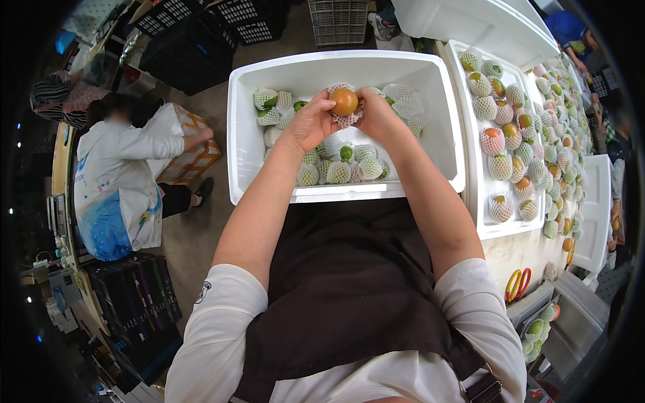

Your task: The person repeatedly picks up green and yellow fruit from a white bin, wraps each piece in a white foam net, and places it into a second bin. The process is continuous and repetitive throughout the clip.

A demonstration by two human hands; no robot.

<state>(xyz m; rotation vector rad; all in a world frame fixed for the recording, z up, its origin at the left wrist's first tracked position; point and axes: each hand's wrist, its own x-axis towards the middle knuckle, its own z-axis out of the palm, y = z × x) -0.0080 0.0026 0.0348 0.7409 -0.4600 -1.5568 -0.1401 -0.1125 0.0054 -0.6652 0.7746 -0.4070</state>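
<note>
Between my two hands, above a white foam box (346,195), is a smooth, round orange fruit (344,101) that looks like a tomato. A white foam net sleeve (348,121) sits around its lower part, leaving the top bare. My left hand (310,123) is closed on the fruit's left side, thumb near the top. On the other side my right hand (377,115) pinches the sleeve and the fruit's edge, its fingertips partly hidden. Below, several netted green fruits (338,172) lie in the box, and loose-looking nets (406,101) are at its far right.
To the right, a white foam tray (497,232) holds netted fruits, with a large pile (557,141) beyond. Red-and-yellow scissors (517,285) lie near the tray. At left, a person (121,181) handles a taped carton (191,144). Black crates (188,57) stand at the back left.
</note>
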